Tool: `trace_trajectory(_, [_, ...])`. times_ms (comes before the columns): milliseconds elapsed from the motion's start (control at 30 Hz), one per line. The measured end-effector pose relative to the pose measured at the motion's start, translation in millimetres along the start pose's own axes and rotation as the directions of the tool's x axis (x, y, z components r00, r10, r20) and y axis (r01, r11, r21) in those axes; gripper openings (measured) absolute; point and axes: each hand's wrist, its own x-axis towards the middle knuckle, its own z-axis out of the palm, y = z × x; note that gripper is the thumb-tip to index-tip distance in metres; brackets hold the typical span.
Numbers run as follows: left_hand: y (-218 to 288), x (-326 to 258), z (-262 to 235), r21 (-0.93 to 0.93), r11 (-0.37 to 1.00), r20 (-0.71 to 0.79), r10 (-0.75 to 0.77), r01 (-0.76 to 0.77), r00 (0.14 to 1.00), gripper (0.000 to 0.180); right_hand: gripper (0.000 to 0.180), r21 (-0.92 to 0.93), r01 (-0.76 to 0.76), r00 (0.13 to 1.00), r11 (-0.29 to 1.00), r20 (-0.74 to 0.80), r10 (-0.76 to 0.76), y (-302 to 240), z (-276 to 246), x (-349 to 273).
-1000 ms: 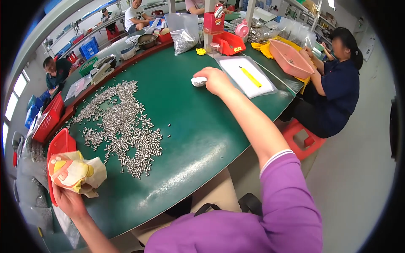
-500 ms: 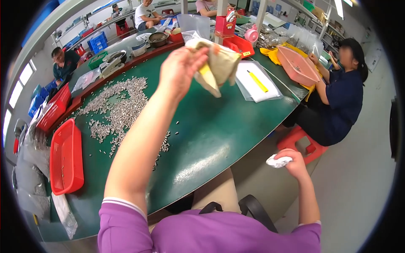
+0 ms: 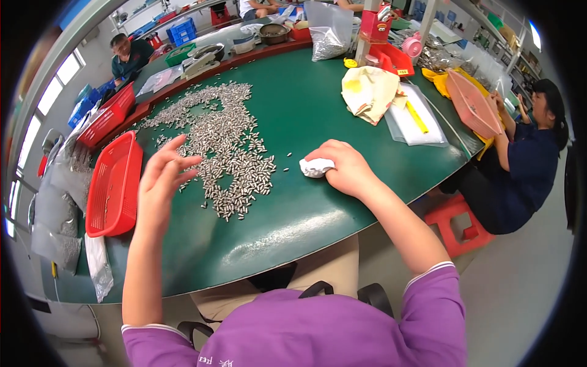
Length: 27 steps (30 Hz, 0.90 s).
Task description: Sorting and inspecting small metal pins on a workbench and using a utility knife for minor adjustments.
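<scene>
My left hand (image 3: 160,180) hovers with fingers apart and nothing in them, between the red basket and a spread of small metal pins (image 3: 229,144). My right hand (image 3: 348,168) grips a crumpled white cloth (image 3: 317,167) over the middle of the green tabletop (image 3: 312,116), right of the pins. A cream-coloured cloth (image 3: 369,92) with yellow patches lies folded at the back, beyond my right hand. It partly covers a white sheet in a clear sleeve (image 3: 406,125), where a yellow strip (image 3: 417,117) rests.
A red basket (image 3: 115,183) stands on the left, with clear bags of parts (image 3: 58,214) beside it. At the right, a co-worker (image 3: 529,153) sits by a pink basket (image 3: 472,103). A bag of metal parts (image 3: 330,46) and a red bin (image 3: 391,59) stand at the back.
My left hand has let go of the cream-coloured cloth, now on the table, and moved left and down. My right hand has brought the white cloth from beside the table to over it.
</scene>
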Motion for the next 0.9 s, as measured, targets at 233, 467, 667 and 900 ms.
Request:
trace_trajectory(233, [9,-63,-92,0.142,0.988,-0.214,0.093,-0.063,0.972,0.013,0.03,0.004,0.05,0.913,0.999,0.406,-0.048,-14,-46,-48])
trace_trajectory(467, [-1,-71,-117,0.087,0.992,-0.314,0.116,-0.093,0.942,0.014,0.041,0.043,-0.212,0.918,0.976,0.352,0.184,-53,-115,-72])
trace_trajectory(667, [-7,-67,-106,0.054,0.989,-0.235,0.146,-0.137,0.961,0.015,0.04,-0.183,0.045,0.999,0.982,-0.002,-0.046,-81,1,-9])
trace_trajectory(900, [-12,-90,-130,0.109,0.989,-0.295,0.125,-0.097,0.947,0.015,0.034,-0.345,0.057,0.993,0.937,0.119,-0.016,-82,31,10])
